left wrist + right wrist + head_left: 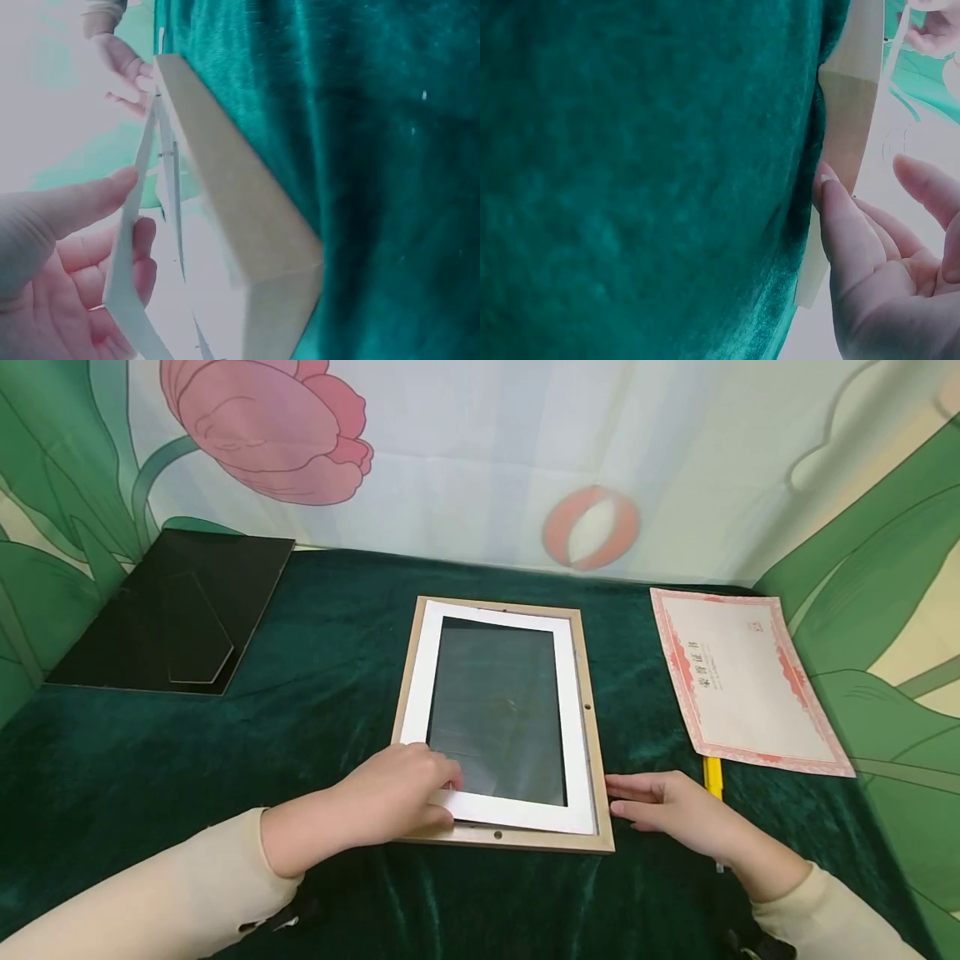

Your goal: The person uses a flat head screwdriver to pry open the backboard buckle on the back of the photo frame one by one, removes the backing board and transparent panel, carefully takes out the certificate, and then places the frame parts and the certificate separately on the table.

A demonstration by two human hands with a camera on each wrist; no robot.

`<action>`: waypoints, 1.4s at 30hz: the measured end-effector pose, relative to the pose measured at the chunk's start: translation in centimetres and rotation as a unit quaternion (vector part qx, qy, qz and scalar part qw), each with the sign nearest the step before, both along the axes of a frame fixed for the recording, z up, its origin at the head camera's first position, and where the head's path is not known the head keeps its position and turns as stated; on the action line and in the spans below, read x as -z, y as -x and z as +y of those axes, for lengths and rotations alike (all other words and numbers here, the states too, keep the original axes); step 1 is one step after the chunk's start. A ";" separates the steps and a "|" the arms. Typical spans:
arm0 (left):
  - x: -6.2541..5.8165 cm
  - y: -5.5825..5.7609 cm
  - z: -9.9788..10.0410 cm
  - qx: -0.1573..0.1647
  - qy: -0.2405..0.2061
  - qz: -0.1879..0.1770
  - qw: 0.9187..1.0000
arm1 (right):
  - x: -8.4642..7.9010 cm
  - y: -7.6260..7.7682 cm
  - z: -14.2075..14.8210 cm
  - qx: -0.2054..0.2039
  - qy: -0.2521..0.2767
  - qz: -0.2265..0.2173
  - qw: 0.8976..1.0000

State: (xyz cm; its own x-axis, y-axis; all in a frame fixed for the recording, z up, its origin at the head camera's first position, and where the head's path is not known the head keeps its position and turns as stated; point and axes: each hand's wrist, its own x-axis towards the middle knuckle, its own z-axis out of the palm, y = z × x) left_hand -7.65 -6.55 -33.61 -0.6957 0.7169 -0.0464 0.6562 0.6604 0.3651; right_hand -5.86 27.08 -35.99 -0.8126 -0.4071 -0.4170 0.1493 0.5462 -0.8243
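A light wooden picture frame (540, 841) lies on the green cloth in front of me. Over it rests a white mat board (517, 811) with a rectangular window, through which dark green shows. My left hand (397, 793) pinches the mat's near-left part between thumb and fingers. In the left wrist view this edge of the mat (124, 262) is raised above the frame. Fingertips of my right hand (675, 810) touch the outside of the frame's right rail. Its fingers are extended and the thumb stands apart, as the right wrist view shows.
A black backing board (142, 627) with a stand flap lies at the back left. To the right is a red-bordered certificate sheet (765, 693). A yellow object (713, 775) sticks out below the sheet, partly behind my right hand. A printed curtain (465, 460) closes off the back.
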 end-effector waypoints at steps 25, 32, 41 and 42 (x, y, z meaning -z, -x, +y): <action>0.5 6.3 -17.3 -0.042 -0.074 0.132 0.988 | 0.0 0.2 0.5 -0.021 0.015 -0.010 1.000; 2.1 8.0 -21.0 -0.058 -0.033 0.122 0.990 | 0.3 0.2 0.5 -0.024 0.017 -0.007 1.000; 2.4 9.1 -22.7 -0.077 0.022 0.062 0.995 | 0.2 0.2 0.5 -0.027 0.016 -0.006 1.000; 2.5 9.1 -22.8 -0.078 0.025 0.058 0.995 | 0.1 0.2 0.5 -0.027 0.016 -0.005 1.000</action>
